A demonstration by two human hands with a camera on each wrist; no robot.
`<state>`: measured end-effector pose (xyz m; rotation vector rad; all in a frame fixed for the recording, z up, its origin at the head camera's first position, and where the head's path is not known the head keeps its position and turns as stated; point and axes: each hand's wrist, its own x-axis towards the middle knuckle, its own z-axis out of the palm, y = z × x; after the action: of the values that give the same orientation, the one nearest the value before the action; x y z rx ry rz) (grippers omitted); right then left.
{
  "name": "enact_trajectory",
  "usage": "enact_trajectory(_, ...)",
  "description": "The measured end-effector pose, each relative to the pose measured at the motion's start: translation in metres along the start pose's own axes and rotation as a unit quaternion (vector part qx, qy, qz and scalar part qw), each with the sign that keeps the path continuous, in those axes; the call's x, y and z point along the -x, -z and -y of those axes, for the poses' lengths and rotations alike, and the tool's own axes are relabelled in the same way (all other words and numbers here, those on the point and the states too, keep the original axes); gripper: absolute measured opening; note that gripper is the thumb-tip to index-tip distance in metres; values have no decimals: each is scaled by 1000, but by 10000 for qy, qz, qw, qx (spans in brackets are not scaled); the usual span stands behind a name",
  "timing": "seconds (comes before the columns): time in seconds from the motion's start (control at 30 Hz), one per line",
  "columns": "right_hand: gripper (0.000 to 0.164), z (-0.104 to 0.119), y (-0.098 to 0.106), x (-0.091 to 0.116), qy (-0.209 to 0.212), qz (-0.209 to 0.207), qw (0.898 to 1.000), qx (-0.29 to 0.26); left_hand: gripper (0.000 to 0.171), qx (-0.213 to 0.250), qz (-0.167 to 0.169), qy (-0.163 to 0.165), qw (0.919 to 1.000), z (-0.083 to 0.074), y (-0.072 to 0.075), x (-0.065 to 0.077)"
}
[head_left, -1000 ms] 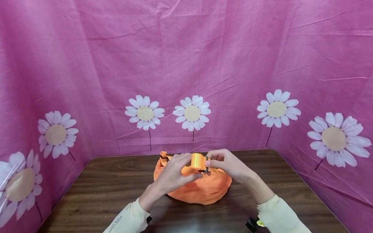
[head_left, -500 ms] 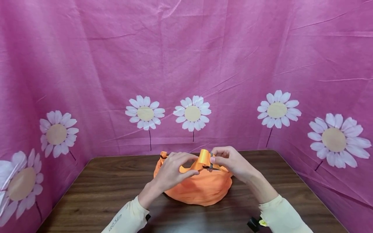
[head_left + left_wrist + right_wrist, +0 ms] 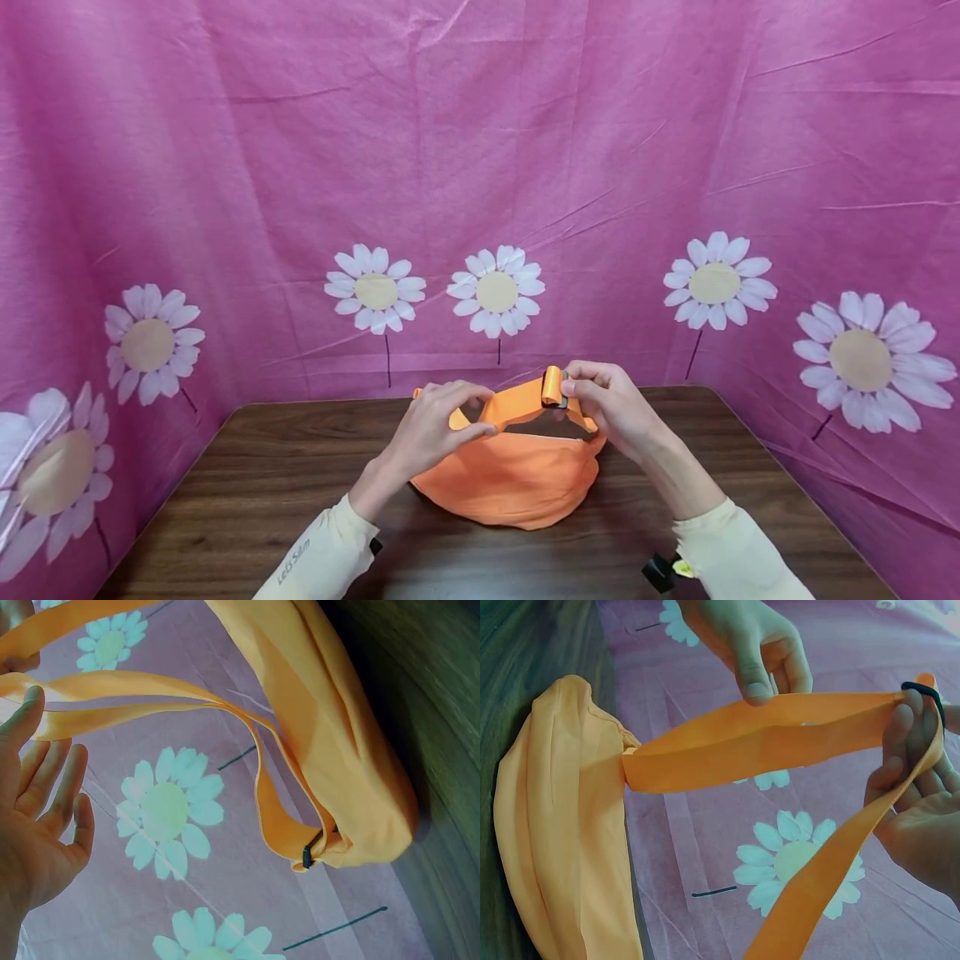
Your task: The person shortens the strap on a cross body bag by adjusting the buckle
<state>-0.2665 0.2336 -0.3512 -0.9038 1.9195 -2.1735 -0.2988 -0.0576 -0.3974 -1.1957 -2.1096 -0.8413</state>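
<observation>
An orange fabric sling bag sits on the table in the head view, its strap raised above it. At the strap's right part is a black slider buckle, with a small loop of webbing standing out of it. My right hand pinches the strap at this buckle between thumb and fingers. To its left, my left hand holds the strap between thumb and fingers. In the left wrist view, the left thumb lies over the webbing. A second black fitting joins the strap to the bag's end.
A brown wood-grain table carries the bag. Pink cloth with printed white daisies hangs on the back and both sides. A black device is strapped by the right sleeve.
My right hand has moved up and right with the buckle, drawing the strap out between the hands. The webbing loop at the buckle has become smaller. My left hand has shifted slightly left.
</observation>
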Motion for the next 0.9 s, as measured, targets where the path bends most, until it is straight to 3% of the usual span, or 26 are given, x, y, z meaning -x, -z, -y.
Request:
enact_trajectory(0.13, 14, 0, 2, 0, 147, -273, 9993, -190, 43, -65, 50, 194, 9998, 5, 2, 1)
enact_trajectory(0.37, 16, 2, 4, 1, 303, -288, 9990, -168, 45, 19, 129, 325, 9994, 10, 2, 3)
enact_trajectory(0.57, 15, -1, 7, -1, 234, -307, 9992, -86, 44, 4, 528, 545, 9971, 12, 8, 2)
enact_trajectory(0.73, 15, -7, 6, -2, -10, -324, 9993, 179, 53, -185, 746, 499, 9958, 3, 10, 1)
enact_trajectory(0.9, 20, -13, 1, -4, -179, -35, 9955, 927, 55, -350, 642, 255, 9970, -14, 11, -3)
